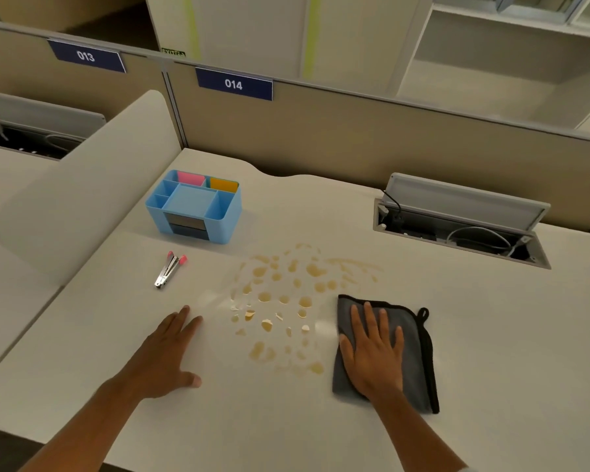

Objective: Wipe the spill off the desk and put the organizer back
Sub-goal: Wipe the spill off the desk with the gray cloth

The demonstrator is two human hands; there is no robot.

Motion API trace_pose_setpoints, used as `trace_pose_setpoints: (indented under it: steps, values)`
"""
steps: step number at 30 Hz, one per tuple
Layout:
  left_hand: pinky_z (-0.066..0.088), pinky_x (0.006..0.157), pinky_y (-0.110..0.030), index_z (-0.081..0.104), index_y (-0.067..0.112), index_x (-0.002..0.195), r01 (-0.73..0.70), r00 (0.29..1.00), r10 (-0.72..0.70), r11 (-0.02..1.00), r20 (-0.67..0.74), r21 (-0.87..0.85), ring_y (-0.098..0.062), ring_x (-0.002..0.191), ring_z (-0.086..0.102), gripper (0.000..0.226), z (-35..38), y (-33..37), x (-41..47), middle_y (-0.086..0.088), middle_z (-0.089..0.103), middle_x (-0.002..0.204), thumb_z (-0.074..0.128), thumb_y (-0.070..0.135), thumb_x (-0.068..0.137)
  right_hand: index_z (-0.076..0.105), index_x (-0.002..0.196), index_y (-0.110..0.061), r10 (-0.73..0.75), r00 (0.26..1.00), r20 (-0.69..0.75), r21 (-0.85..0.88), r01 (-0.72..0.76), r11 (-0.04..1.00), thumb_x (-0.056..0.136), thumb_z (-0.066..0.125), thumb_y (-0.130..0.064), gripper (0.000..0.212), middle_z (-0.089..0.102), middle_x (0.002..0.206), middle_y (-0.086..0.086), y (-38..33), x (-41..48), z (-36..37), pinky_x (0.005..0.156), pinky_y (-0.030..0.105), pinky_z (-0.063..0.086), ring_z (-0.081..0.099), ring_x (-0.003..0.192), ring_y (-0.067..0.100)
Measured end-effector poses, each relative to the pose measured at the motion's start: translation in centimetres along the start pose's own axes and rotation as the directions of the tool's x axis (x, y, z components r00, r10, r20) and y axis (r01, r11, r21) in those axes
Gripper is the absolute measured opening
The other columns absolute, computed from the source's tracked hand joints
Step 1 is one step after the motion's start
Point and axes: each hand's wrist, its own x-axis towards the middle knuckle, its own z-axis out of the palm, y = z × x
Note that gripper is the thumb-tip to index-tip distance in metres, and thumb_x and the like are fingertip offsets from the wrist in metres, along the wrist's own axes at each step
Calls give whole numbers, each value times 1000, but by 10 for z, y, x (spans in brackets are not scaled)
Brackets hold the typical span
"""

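Note:
A spill (286, 301) of amber drops spreads over the middle of the white desk (474, 335). Just right of it lies a folded grey cloth (413, 338) with black trim, and my right hand (375, 352) presses flat on it, fingers spread. My left hand (167, 356) rests flat on the bare desk left of the spill, holding nothing. A light blue desk organizer (195, 206), with pink and orange notes in its rear slots, stands at the back left, clear of the drops.
A small metal staple remover with pink grips (169, 269) lies in front of the organizer. An open cable tray (464, 229) with wires is set into the desk at the back right. Beige partition panels (355, 137) close off the rear and left.

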Motion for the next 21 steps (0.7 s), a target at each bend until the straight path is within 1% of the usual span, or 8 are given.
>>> trace_pose_setpoints:
  steps: [3,7,10,12,14,16,19,21]
  values:
    - [19,128,-41,-7,29,163,-3,1000,3,1000,-7,0,-21,159,-13,130,2,-1,1,2,-25,170,76,67,72,-3,163,-34,-9,1000,19,9,9,1000,101,7,-63,69,-6,172,-4,-26,18,-4,124,60,-3,-11,158,28]
    - [21,128,-41,-7,29,163,-2,1000,2,1000,-6,2,-20,159,-12,130,2,-2,1,3,-25,170,77,67,71,-4,162,-35,-154,987,47,-16,155,988,101,9,-62,68,-7,172,-5,-51,16,0,124,60,-4,-12,158,28]
    - [22,128,-41,-8,29,163,-8,1000,8,1000,-8,3,-20,159,-13,130,2,-3,1,4,-26,169,76,67,72,-4,162,-37,-269,963,28,-11,269,963,102,18,-60,68,-3,173,-6,-46,-6,9,125,58,1,-13,158,25]
    - [21,128,-41,-9,29,163,-12,1000,12,1000,-9,-3,-20,159,-14,130,2,-3,1,4,-27,169,76,67,72,-1,162,-39,-314,949,12,-2,314,949,103,21,-59,67,3,173,-8,-35,-22,14,124,57,5,-9,159,22]
    - [20,128,-39,-8,28,163,-13,1000,13,1000,-9,0,-20,159,-14,129,1,-2,0,3,-26,169,76,67,73,1,162,-40,-295,956,-2,5,295,955,103,22,-60,66,5,172,-9,-22,-29,16,123,57,7,-4,159,21]
    - [18,129,-38,-7,28,163,-15,1000,15,1000,-19,-1,-20,159,-13,128,1,0,0,2,-26,169,75,67,73,3,162,-40,-216,976,-17,9,216,976,102,23,-60,67,4,172,-8,-14,-24,12,124,57,6,-1,159,22]
    - [20,128,-37,-6,27,164,-9,1000,9,1000,-14,10,-20,159,-12,127,-3,2,-1,2,-24,170,75,66,73,2,163,-36,-85,996,5,3,85,996,101,17,-61,68,-1,172,-5,-25,2,2,125,58,1,-6,159,24]
    - [22,127,-38,-5,28,164,-4,1000,4,1000,-12,12,-20,160,-11,127,-3,3,0,3,-23,171,76,66,73,0,163,-35,-43,999,15,12,43,999,101,12,-62,69,-4,172,-5,-41,19,-3,124,60,-2,-9,158,27]
